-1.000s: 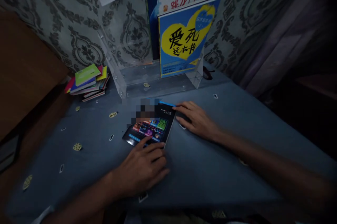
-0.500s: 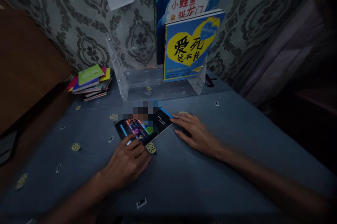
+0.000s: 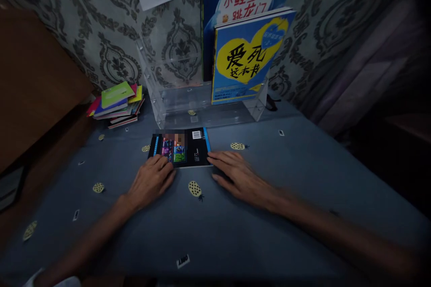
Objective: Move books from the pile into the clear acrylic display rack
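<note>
A thin black booklet [image 3: 197,154] with a blue strip, a barcode and colourful pictures lies closed and flat on the table. Part of its cover is blurred by pixelation. My left hand [image 3: 151,181] rests at its near left corner, with bent fingers on the cover and the thumb apart. At the right edge, my right hand [image 3: 240,177] lies open, its stretched fingertips touching the booklet near its blue strip.
Behind the booklet stands a clear acrylic rack [image 3: 202,118] holding a blue and yellow book [image 3: 235,85] and a larger teal book [image 3: 210,8]. A pile of small booklets [image 3: 116,96] sits at the left. The blue-grey tablecloth [image 3: 256,242] has pineapple prints.
The booklet has turned from a slant to nearly square with the rack and now lies flat. My left hand has moved up and left, and my right hand slightly left.
</note>
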The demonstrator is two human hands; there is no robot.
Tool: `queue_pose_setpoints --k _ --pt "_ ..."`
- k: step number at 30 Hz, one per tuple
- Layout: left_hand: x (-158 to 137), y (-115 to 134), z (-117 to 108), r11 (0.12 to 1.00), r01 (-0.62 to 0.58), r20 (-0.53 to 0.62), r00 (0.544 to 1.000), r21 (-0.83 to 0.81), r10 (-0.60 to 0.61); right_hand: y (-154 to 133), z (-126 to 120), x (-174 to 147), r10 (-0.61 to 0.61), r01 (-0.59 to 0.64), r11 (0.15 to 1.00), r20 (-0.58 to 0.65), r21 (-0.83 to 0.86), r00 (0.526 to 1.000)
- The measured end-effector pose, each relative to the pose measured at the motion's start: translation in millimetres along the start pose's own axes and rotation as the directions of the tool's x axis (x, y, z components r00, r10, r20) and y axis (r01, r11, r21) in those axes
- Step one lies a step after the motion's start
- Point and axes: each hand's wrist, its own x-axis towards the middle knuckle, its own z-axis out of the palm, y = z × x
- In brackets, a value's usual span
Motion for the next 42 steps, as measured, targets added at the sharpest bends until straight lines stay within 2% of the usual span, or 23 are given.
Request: queue_pose_setpoints --k 4,8,11,14,20,24,26,30,35,42 --pt "7.8 2.8 5.7 1.0 -0.024 -0.02 1.0 -0.021 0.023 -10.0 3.1 24.1 -0.004 0.004 1.0 0.004 0.014 1.0" --pt "9.5 2.0 11.1 0.995 -0.004 -0.068 0.998 -0.102 -0.003 -12.6 18.3 60.3 -0.03 0.029 0.999 0.058 0.021 0.998" --pt "8.2 0.9 12.4 0.992 0.003 -0.079 0.997 -0.128 -0.013 -2.9 28.2 81.5 -0.032 0.033 0.999 0.103 -0.01 0.994" --pt "6.6 0.4 11.6 0.99 0.005 -0.074 0.997 -0.14 -0.016 15.5 28.5 86.5 0.029 -0.024 0.998 0.091 -0.056 0.995" --pt "4.9 -3.5 13.5 0.973 0.099 -0.001 0.995 -0.207 -0.101 45.5 13.5 67.8 0.135 -0.127 0.987 0.068 -0.101 0.989" --pt "2.6 -8.6 20.9 0.966 0.217 0.092 0.974 -0.139 -0.205 43.5 13.0 58.8 0.121 -0.113 0.986 0.064 -0.12 0.991" --pt "-0.7 -9.5 23.6 0.966 0.234 0.143 0.966 -0.113 -0.218 38.4 13.4 52.5 0.1 -0.092 0.987 0.048 -0.133 0.994" --pt "-13.6 -3.7 21.7 0.973 0.199 0.153 0.972 -0.12 -0.18 26.3 9.8 29.3 0.018 -0.011 0.992 0.048 -0.127 0.999" --pt "-38.6 15.9 8.0 0.986 0.12 0.146 0.984 -0.115 -0.103 9.8 3.1 -10.4 -0.097 0.101 0.994 0.104 -0.041 0.99" --pt "-81.2 51.4 -17.5 0.994 0.051 0.208 0.978 -0.098 -0.03 -26.7 -10.1 -62.0 -0.17 0.157 0.984 0.169 0.088 0.971"
